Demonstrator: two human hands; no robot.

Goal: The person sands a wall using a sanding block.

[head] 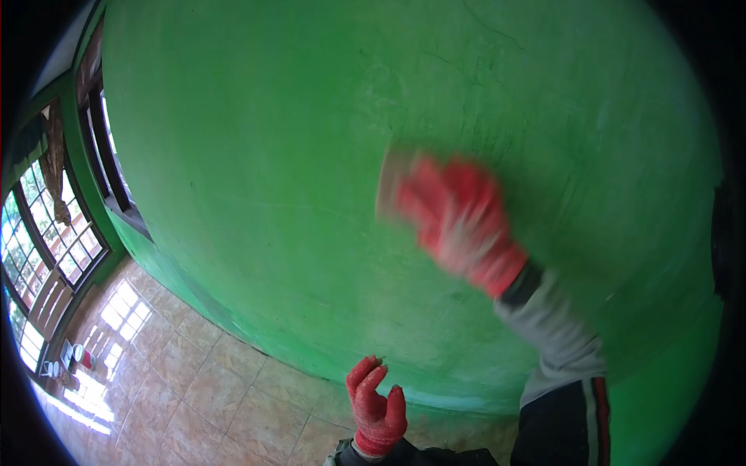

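A green painted wall (280, 175) fills most of the view, with fine cracks and scuffed patches. My right hand (460, 221), in a red glove and blurred by motion, grips a flat brownish pad or block (393, 183) against the wall; its exact kind cannot be told. Low in the middle, my left hand (377, 405), also red-gloved, is raised with its fingers apart and slightly curled, holding nothing. It appears in front of the lower wall and the tiled floor.
Glossy floor tiles (215, 384) run along the wall's foot. At the far left are barred windows (58, 227), a knotted curtain (55, 169) and a slatted wooden piece (51, 303). A red and white container (83, 356) stands on the floor near other small items.
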